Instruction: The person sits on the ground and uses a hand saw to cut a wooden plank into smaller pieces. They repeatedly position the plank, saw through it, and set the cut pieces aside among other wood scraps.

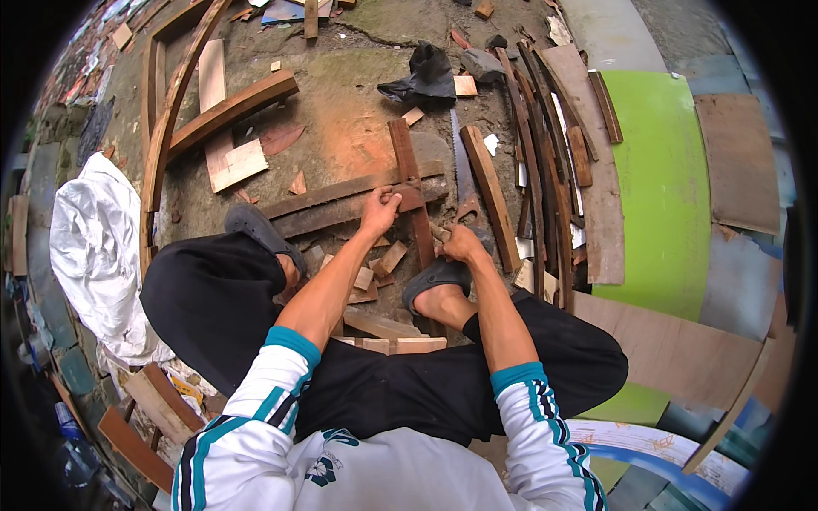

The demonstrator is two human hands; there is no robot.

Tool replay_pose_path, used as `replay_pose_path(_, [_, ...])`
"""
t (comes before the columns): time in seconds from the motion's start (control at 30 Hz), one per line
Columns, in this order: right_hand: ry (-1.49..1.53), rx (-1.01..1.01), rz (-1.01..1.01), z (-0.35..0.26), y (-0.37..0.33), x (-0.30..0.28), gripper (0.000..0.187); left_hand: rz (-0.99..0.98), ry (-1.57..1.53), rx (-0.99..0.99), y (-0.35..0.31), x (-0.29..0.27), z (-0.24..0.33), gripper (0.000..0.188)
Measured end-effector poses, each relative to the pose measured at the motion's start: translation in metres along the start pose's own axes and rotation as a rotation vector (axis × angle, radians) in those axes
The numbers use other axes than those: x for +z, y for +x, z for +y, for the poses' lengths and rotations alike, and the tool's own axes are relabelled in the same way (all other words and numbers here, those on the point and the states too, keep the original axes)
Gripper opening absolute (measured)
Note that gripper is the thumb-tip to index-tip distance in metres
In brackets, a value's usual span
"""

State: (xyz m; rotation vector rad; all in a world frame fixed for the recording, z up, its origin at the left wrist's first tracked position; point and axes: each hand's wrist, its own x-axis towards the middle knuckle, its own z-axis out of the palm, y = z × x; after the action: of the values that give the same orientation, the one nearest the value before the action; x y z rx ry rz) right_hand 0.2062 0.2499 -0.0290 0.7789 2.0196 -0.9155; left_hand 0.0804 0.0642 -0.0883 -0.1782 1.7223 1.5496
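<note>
My left hand (380, 210) is closed, thumb and fingers pinching the edge of a small flat reddish-brown piece (411, 198), whose kind I cannot make out. This piece lies against a dark reddish wooden strip (400, 145), which crosses over two dark wooden beams (315, 203) on the ground. My right hand (462, 245) is closed around a short light-brown handle-like piece (440, 232) beside the strip's near part; most of it is hidden by the fingers. The strip's near end reaches my shoe (439, 279). A handsaw (461, 162) lies just beyond my right hand.
A wooden bar (491, 196) and long thin strips (545, 170) lie to the right, beside a green panel (660, 170). Offcuts (389, 258) are scattered between my feet. On the left are a curved wooden frame (162, 145), a thick beam (234, 113) and a white sack (98, 255).
</note>
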Motion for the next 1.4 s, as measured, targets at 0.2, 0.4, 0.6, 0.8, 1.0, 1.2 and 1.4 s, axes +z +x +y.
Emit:
replay_pose_path(0.2, [-0.027, -0.160, 0.355, 0.016, 0.008, 0.027, 0.074, 0.010, 0.012, 0.001, -0.007, 0.001, 0.008, 0.054])
replay_pose_path(0.4, [0.182, -0.063, 0.612, 0.001, -0.002, 0.051, 0.063, 0.019, 0.048, 0.034, -0.005, 0.003, 0.009, 0.051])
replay_pose_path(0.6, [0.349, -0.004, 0.828, -0.008, -0.027, 0.025, 0.033, 0.038, 0.049, 0.047, 0.001, 0.005, 0.005, 0.050])
replay_pose_path(0.8, [0.402, -0.227, 1.166, -0.010, -0.042, -0.006, 0.043, 0.050, 0.074, 0.055, 0.002, 0.011, 0.001, 0.052])
replay_pose_path(1.0, [0.708, -0.802, 1.175, -0.051, -0.050, -0.064, 0.049, 0.038, 0.077, 0.037, 0.006, 0.012, 0.000, 0.051])
replay_pose_path(1.2, [0.922, -0.835, 0.742, -0.119, -0.031, -0.094, 0.043, -0.008, 0.108, 0.005, 0.000, 0.011, 0.010, 0.052])
replay_pose_path(1.4, [0.932, -0.527, 0.503, -0.163, 0.003, -0.084, 0.044, 0.019, 0.135, 0.037, 0.014, 0.009, -0.003, 0.054])
